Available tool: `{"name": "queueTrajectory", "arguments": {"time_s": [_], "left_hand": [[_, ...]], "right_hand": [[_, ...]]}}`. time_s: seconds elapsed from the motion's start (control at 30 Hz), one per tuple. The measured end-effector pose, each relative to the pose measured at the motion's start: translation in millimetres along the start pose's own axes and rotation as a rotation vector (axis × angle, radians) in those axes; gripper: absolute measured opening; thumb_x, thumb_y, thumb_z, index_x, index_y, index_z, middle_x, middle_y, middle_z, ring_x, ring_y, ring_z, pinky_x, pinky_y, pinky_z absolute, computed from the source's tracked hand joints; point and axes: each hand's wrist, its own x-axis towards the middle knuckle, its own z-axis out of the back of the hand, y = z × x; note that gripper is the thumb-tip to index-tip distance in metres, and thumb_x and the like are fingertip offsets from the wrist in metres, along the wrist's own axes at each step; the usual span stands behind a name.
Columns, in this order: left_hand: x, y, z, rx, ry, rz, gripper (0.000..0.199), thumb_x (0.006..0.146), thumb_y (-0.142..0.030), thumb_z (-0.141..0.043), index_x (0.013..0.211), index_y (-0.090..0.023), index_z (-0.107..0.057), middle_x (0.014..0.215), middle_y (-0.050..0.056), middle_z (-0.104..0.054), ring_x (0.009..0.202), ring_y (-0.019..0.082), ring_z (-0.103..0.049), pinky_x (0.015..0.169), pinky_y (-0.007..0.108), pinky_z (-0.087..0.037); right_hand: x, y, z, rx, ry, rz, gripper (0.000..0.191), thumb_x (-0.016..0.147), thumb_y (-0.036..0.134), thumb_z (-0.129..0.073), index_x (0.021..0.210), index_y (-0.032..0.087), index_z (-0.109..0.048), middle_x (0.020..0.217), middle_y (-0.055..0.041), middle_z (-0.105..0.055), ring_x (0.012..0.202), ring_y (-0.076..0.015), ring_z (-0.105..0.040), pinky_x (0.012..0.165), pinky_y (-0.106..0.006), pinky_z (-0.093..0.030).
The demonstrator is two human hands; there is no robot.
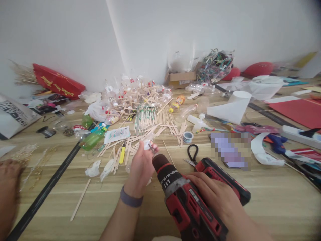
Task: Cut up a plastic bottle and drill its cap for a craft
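Observation:
My right hand (218, 190) is wrapped round the grip of a red and black cordless drill (179, 190), whose chuck points up and to the left. Between the fingertips of my left hand (141, 164) is a small white bottle cap (147, 145), with clear plastic showing just behind it. The drill's bit (151, 147) reaches the cap; whether it has gone into it I cannot tell. Black-handled scissors (192, 153) lie just beyond the drill, their blades partly hidden. A yellow-handled tool (122, 154) rests left of my left hand.
Wooden sticks (140, 124) and clear bottles (110, 92) heap up mid-table. A phone (229, 150), a wire spool (187, 137) and a glue gun (276, 142) lie right. A black strip (52, 187) crosses the left side, near another person's hand (8, 187).

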Motion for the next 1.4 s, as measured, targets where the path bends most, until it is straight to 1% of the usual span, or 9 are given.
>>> {"name": "queueTrajectory", "arguments": {"time_s": [0.1,0.2,0.3,0.43,0.6,0.77,1.03,1.23,1.4], "left_hand": [[7,-5,7.2,-0.007,-0.012,-0.013,0.054,0.102,-0.046,-0.022,0.071,-0.018,-0.057,0.071,0.003,-0.057,0.067,0.014,-0.058,0.066,0.023,-0.047],[8,-4,8.7,-0.007,0.006,-0.007,0.054,0.101,-0.047,-0.024,0.072,-0.019,-0.060,0.073,0.005,-0.058,0.067,0.016,-0.057,0.067,0.026,-0.048],[5,1,3.7,-0.004,0.021,-0.018,0.053,0.101,-0.045,-0.026,0.075,-0.019,-0.063,0.074,0.006,-0.060,0.067,0.017,-0.056,0.067,0.028,-0.049],[1,7,-4.2,-0.001,0.040,-0.035,0.048,0.102,-0.041,-0.028,0.076,-0.018,-0.062,0.071,0.004,-0.057,0.064,0.014,-0.055,0.064,0.022,-0.048],[-2,10,-9.6,0.002,0.014,-0.032,0.047,0.102,-0.041,-0.030,0.075,-0.018,-0.061,0.071,0.003,-0.059,0.065,0.013,-0.055,0.065,0.021,-0.048],[-5,10,-14.1,-0.004,-0.016,-0.006,0.047,0.101,-0.041,-0.031,0.072,-0.017,-0.060,0.071,0.003,-0.057,0.064,0.012,-0.054,0.063,0.020,-0.047],[-13,9,-18.3,0.018,-0.053,-0.018,0.049,0.102,-0.039,-0.028,0.070,-0.018,-0.059,0.073,0.003,-0.057,0.064,0.012,-0.053,0.061,0.020,-0.045],[-15,9,-16.1,0.016,-0.022,-0.011,0.048,0.102,-0.040,-0.030,0.072,-0.018,-0.060,0.073,0.003,-0.058,0.064,0.013,-0.055,0.063,0.021,-0.045],[-19,12,-17.3,0.039,0.020,0.070,0.051,0.101,-0.045,-0.031,0.072,-0.017,-0.062,0.065,0.003,-0.055,0.058,0.013,-0.050,0.056,0.022,-0.045]], "right_hand": [[-1,-2,12,-0.027,0.032,-0.005,0.039,0.088,0.014,-0.038,0.120,0.016,-0.059,0.105,-0.0118,-0.071,0.092,-0.0207,-0.071,0.075,-0.027,-0.058],[-2,-4,17,-0.036,0.052,-0.046,0.039,0.091,0.011,-0.035,0.119,0.018,-0.061,0.107,-0.0110,-0.071,0.092,-0.0199,-0.072,0.076,-0.026,-0.059],[-3,-4,16,-0.029,0.074,-0.036,0.039,0.091,0.011,-0.034,0.119,0.017,-0.061,0.106,-0.0113,-0.072,0.091,-0.0200,-0.072,0.075,-0.026,-0.059],[1,-1,18,-0.034,0.092,0.032,0.039,0.089,0.013,-0.037,0.122,0.014,-0.058,0.106,-0.0138,-0.071,0.092,-0.0221,-0.072,0.074,-0.027,-0.060],[8,1,25,-0.072,0.124,0.077,0.037,0.086,0.011,-0.041,0.118,0.012,-0.060,0.105,-0.0135,-0.072,0.092,-0.0211,-0.073,0.074,-0.026,-0.060],[12,-1,23,-0.072,0.084,0.091,0.037,0.083,0.010,-0.042,0.114,0.010,-0.063,0.102,-0.0137,-0.073,0.089,-0.0208,-0.073,0.070,-0.025,-0.061],[7,-2,20,0.013,0.141,0.038,0.035,0.087,0.010,-0.042,0.116,0.014,-0.060,0.103,-0.0119,-0.072,0.089,-0.0204,-0.073,0.073,-0.026,-0.060],[6,0,20,0.052,0.181,-0.007,0.036,0.085,0.012,-0.046,0.118,0.016,-0.058,0.104,-0.0121,-0.071,0.089,-0.0219,-0.073,0.075,-0.027,-0.060],[1,-4,4,0.013,0.016,-0.021,0.037,0.083,0.010,-0.043,0.115,0.017,-0.060,0.098,-0.0109,-0.072,0.080,-0.0214,-0.073,0.066,-0.028,-0.059]]}}
